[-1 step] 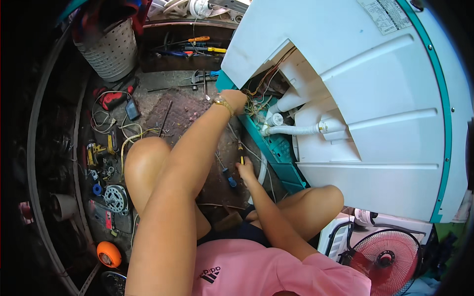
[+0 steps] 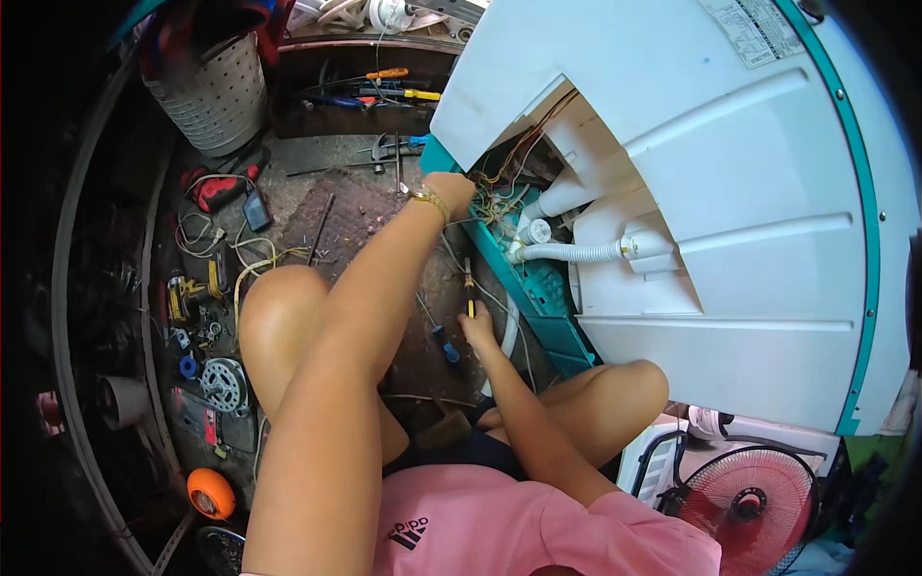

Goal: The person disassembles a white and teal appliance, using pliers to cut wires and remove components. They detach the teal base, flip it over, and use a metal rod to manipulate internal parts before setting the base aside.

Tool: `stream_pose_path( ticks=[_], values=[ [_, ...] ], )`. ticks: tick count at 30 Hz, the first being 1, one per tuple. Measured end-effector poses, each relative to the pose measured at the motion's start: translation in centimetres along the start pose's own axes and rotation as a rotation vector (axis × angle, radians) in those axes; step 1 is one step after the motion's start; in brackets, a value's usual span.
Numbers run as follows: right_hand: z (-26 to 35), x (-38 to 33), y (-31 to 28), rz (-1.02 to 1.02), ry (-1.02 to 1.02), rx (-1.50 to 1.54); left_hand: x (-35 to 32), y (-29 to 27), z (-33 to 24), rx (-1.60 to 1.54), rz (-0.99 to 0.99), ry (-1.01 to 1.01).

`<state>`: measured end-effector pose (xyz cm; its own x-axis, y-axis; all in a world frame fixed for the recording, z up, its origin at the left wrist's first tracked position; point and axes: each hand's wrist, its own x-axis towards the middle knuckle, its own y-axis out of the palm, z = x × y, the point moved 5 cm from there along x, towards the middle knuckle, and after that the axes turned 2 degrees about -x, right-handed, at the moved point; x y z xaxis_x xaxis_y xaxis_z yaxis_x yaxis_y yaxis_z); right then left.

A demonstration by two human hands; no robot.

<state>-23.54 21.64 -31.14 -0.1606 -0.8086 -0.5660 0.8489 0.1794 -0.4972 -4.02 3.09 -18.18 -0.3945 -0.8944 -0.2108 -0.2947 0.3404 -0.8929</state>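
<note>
My left hand [image 2: 449, 194], with a gold watch at the wrist, is closed at the teal edge of a washing machine [image 2: 730, 173]. Its fingers pinch the thin wires [image 2: 495, 204] that spill from the machine's open back; the fingertips are partly hidden. Lower down, my right hand [image 2: 477, 331] grips pliers [image 2: 471, 305] with yellow-and-black handles, jaws pointing up and away from me. A white corrugated drain hose [image 2: 576, 252] runs inside the opening beside the wires. On the floor left of the right hand lies a blue-handled screwdriver [image 2: 446, 344].
A hammer [image 2: 380, 154] and rods lie on the floor ahead. Leftward are a red power tool [image 2: 216, 192], a yellow drill [image 2: 182, 300], a metal pulley [image 2: 224, 384] and cables. A perforated basket [image 2: 216, 106] stands far left, a red fan [image 2: 749, 504] near right.
My left hand has drawn back very slightly to the left at the wires. The pliers in my right hand have tilted a little; the machine stays still.
</note>
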Motion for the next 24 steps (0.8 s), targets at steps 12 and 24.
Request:
stream_pose_path(
  ticks=[12,24],
  values=[
    [-3.2,3.5,1.1,-0.329,-0.274,-0.001,-4.4,-26.2,-4.2,-0.193,-1.322,0.438],
    [8.6,3.3,-3.3,0.379,-0.123,0.262,0.0,-27.0,-3.5,-0.439,-1.454,0.527]
  ],
)
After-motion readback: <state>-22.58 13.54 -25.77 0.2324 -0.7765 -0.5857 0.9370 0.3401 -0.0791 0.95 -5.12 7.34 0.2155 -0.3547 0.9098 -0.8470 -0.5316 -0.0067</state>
